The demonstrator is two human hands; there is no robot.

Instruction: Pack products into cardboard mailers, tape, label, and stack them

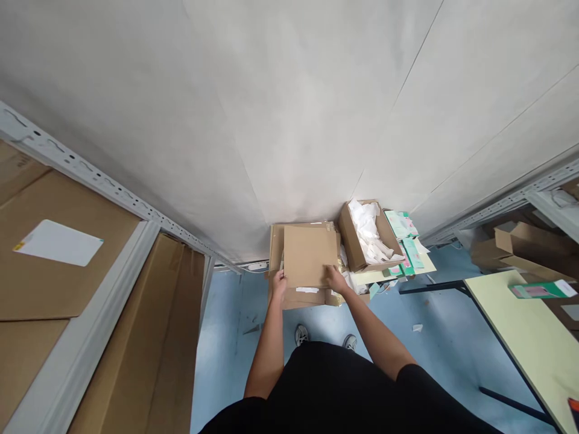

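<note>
Black shirt (335,392): worn by the person, nearest item. Cardboard piece (310,253): one, above the large box (298,299), inward of its left edge; whether resting or lifted, cannot tell. Left hand (279,284): grasping the piece's left edge near the front corner. Right hand (335,279): grasping the front right corner; this two-sided hold probably keeps the piece level. Open carton (347,236): toward the tabletop's (370,278) left end, apparently keeping loose white paper (364,222) contained.
</note>
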